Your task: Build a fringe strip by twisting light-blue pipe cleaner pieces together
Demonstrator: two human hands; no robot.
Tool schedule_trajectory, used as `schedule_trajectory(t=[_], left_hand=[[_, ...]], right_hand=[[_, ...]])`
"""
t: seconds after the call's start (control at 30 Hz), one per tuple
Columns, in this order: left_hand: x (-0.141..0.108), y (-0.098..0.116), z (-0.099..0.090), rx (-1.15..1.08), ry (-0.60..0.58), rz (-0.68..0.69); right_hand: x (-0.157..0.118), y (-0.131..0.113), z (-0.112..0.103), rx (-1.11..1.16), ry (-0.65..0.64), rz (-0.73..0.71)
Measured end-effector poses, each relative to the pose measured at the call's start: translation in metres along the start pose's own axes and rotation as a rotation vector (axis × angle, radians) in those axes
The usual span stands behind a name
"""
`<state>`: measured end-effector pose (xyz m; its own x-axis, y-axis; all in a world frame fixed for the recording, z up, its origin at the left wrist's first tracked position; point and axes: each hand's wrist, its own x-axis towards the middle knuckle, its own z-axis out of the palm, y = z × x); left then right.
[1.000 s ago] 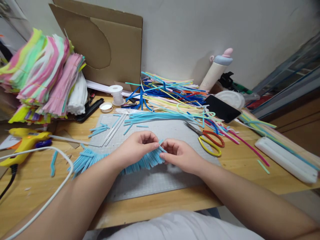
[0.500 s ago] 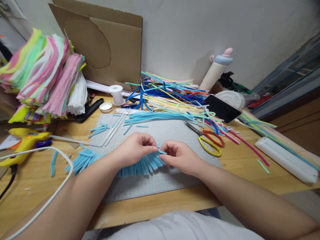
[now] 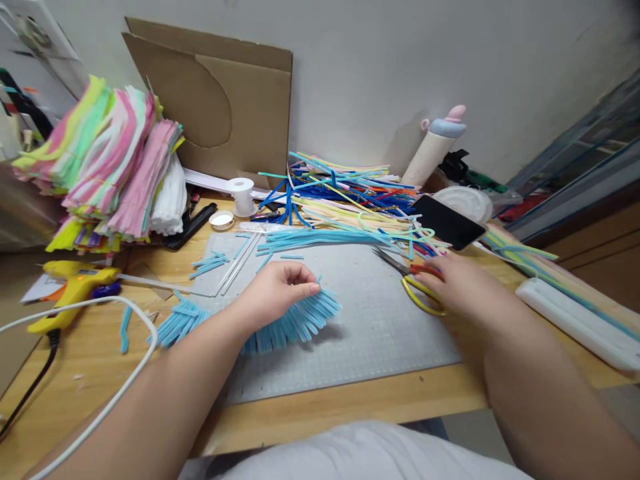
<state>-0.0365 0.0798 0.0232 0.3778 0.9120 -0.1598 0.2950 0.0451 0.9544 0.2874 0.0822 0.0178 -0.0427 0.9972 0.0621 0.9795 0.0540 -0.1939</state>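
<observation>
My left hand (image 3: 280,293) pinches the end of a fringe of light blue pipe cleaners (image 3: 300,320) between thumb and fingers. The fringe hangs below that hand, over the grey cutting mat (image 3: 385,347), and my forearm hides part of it. Over on the right, my right hand (image 3: 460,283) has its fingers closed around the orange handle of the scissors (image 3: 420,300). The scissors have one orange and one yellow handle, and their blades point up and left on the mat. Short cut blue pieces (image 3: 207,265) lie at the mat's upper left.
A yellow glue gun (image 3: 75,293) with a white cable near it lies left. Bundled pipe cleaners (image 3: 110,167) stand behind. Loose pipe cleaners (image 3: 345,200), a spool (image 3: 242,197), a phone (image 3: 447,221) and a white power strip (image 3: 575,323) surround the mat.
My right hand has let go of the blue fringe and moved right to the scissors' handles. My left hand keeps its pinch. The view has shifted slightly left.
</observation>
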Motion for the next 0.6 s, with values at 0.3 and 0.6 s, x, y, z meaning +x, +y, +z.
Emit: schedule_trajectory(t=[0.3,0.6], left_hand=[[-0.001,0.004,-0.005,-0.021,-0.082,-0.063],[-0.001,0.002,-0.012,-0.173,-0.191,-0.109]], right_hand=[[-0.018,0.016,0.016,-0.058,-0.188,0.02],[-0.041,-0.037,0.018,0.233,0.099,-0.232]])
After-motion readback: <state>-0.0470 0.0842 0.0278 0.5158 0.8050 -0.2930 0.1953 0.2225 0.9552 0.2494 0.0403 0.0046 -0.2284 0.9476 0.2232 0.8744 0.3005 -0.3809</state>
